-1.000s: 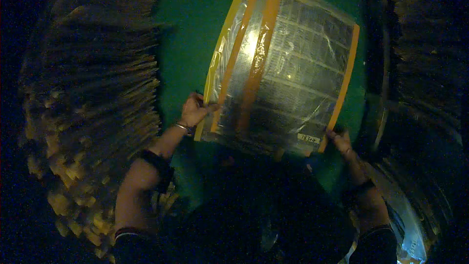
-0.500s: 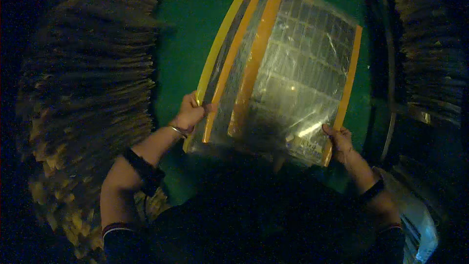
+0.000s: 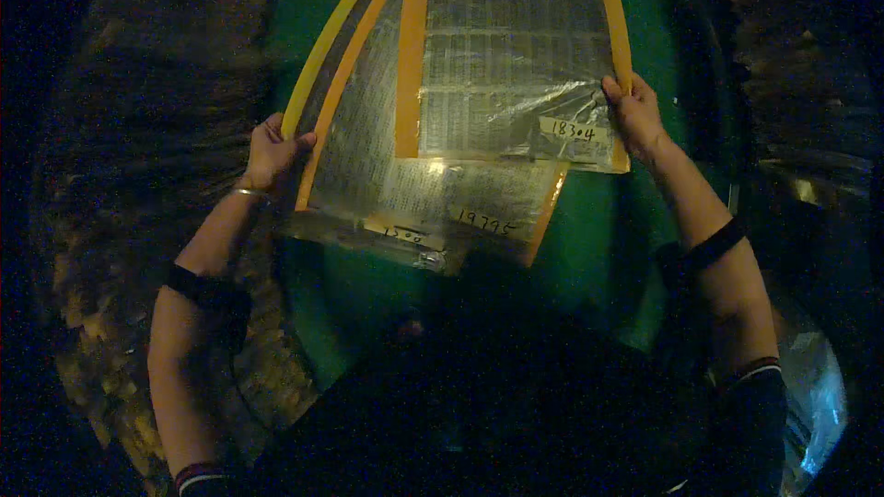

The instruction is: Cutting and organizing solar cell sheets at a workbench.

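Observation:
My left hand is closed on the left edges of the lower plastic-covered sheets, which have yellow and orange tape borders. Opposite it, my right hand pinches the orange-taped right edge of the top plastic-covered sheet. Rows of fine dark print fill this clear, shiny sheet, and a pale handwritten label sits at its lower right corner. The sheets overlap like a fan, with the lower ones reaching closer to me. Their far ends run out of the picture.
Beneath the sheets lies a green surface. Dense rows of brownish layered material line the left, with similar dim rows on the right. A bluish, shiny plastic-like thing is at the lower right. Much of the surroundings is dark.
Both hands have moved farther away and apart, the left one also leftward. The sheets have shifted away and turned straighter. The top sheet has slid off the lower ones, uncovering their near ends.

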Motion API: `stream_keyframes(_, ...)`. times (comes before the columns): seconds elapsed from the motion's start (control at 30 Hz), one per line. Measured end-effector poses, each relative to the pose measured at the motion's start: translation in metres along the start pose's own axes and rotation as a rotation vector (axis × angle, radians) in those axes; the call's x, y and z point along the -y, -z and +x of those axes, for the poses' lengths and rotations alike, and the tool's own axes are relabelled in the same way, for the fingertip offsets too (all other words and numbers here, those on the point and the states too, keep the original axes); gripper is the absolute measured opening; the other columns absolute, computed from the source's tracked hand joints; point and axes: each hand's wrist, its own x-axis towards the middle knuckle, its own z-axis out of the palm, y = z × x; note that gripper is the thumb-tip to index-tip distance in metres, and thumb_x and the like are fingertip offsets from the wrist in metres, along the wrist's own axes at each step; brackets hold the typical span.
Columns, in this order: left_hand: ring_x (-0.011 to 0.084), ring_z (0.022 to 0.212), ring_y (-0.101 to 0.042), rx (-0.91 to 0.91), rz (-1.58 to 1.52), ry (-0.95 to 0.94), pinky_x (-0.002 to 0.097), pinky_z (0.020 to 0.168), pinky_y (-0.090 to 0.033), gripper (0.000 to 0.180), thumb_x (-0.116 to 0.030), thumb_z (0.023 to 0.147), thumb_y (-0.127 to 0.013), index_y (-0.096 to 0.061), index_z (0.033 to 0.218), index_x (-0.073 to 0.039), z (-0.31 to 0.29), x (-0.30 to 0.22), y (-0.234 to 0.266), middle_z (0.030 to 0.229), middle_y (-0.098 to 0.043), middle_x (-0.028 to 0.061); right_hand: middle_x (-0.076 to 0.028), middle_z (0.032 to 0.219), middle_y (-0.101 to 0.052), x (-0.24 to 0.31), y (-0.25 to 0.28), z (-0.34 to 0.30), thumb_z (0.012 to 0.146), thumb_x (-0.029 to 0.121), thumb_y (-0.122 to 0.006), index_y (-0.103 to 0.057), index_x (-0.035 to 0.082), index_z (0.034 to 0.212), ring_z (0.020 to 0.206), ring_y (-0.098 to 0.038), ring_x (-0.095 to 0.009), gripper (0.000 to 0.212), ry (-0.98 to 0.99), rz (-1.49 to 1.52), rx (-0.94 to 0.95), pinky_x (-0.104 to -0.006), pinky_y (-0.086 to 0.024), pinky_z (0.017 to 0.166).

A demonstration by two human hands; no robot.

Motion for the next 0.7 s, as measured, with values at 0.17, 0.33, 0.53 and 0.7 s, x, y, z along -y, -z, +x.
stream_keyframes(0.17, 0.0211, 0.085, -0.053, -0.393, 0.739, -0.379, 0.0321, 0.076, -0.043, 0.045, -0.025, 0.069, -0.072, -0.052, 0.099, 0.002, -0.018, 0.002, -0.039, 0.094, -0.055, 0.0124, -0.001, 0.075, -0.053, -0.051, 0.046, 0.008, 0.081, 0.022, -0.059, -0.053, 0.005, 0.095, 0.062, -0.047, -0.011, 0.023, -0.234, 0.098, 0.016, -0.0268, -0.041, 0.054)
stream_keyframes(0.33, 0.0225, 0.080, -0.053, 0.138, 0.338, -0.075, 0.0341, 0.070, -0.045, 0.057, -0.032, 0.069, -0.071, -0.045, 0.107, 0.002, -0.028, 0.047, -0.063, 0.087, -0.053, 0.0123, 0.000, 0.073, -0.053, -0.045, 0.029, -0.028, 0.078, 0.014, -0.062, -0.052, 0.007, 0.092, 0.061, -0.048, -0.012, 0.019, -0.466, 0.284, 0.107, -0.0263, -0.043, 0.052)
stream_keyframes(0.53, 0.0130, 0.057, -0.053, 0.430, -0.062, 0.398, 0.0287, 0.053, -0.044, 0.039, -0.027, 0.073, -0.068, -0.051, 0.094, 0.001, -0.033, -0.015, -0.102, 0.069, -0.057, 0.0036, -0.002, 0.076, -0.055, -0.009, 0.030, 0.006, 0.083, 0.015, -0.055, -0.051, 0.009, 0.094, 0.065, -0.052, -0.015, 0.014, -0.162, 0.270, 0.152, -0.0294, -0.046, 0.057)
stream_keyframes(0.7, 0.0135, 0.056, -0.053, 0.392, 0.137, 0.193, 0.0295, 0.053, -0.044, 0.033, -0.027, 0.073, -0.067, -0.056, 0.084, 0.003, -0.024, -0.053, -0.098, 0.069, -0.059, 0.0064, -0.007, 0.089, -0.058, 0.046, 0.018, 0.042, 0.091, 0.033, -0.037, -0.048, 0.005, 0.109, 0.070, -0.055, -0.019, 0.035, -0.204, 0.464, 0.133, -0.0324, -0.047, 0.067)
